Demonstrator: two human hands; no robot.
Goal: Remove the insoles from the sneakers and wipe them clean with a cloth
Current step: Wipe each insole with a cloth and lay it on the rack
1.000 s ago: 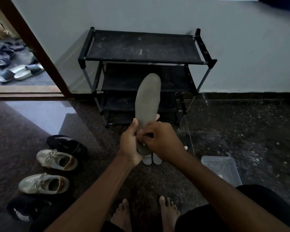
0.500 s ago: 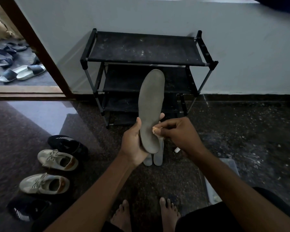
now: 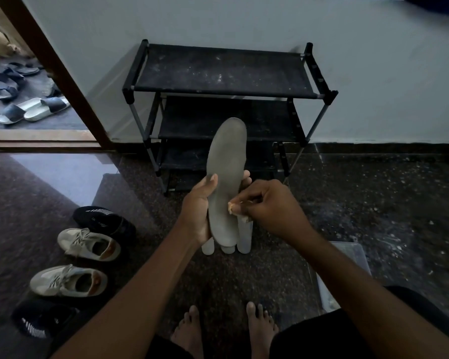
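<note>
My left hand (image 3: 198, 206) grips a long grey insole (image 3: 226, 172) by its lower half and holds it upright, toe end up. My right hand (image 3: 266, 206) pinches a small pale cloth (image 3: 235, 207) against the insole's right edge, near the middle. Behind the held insole, several more pale insoles (image 3: 244, 237) lie on the floor, mostly hidden. Two light grey sneakers (image 3: 88, 243) (image 3: 68, 281) sit on the floor at the left, between two black sneakers (image 3: 103, 221) (image 3: 40, 322).
A black three-tier shoe rack (image 3: 223, 73) stands against the wall straight ahead. A clear plastic box (image 3: 347, 268) sits on the floor under my right forearm. My bare feet (image 3: 223, 330) are at the bottom. Sandals (image 3: 31, 110) lie beyond the doorway at the far left.
My right hand has slid with the cloth from the insole's heel area to its right edge. The left hand still holds the insole upright, and more of the floor insoles show below.
</note>
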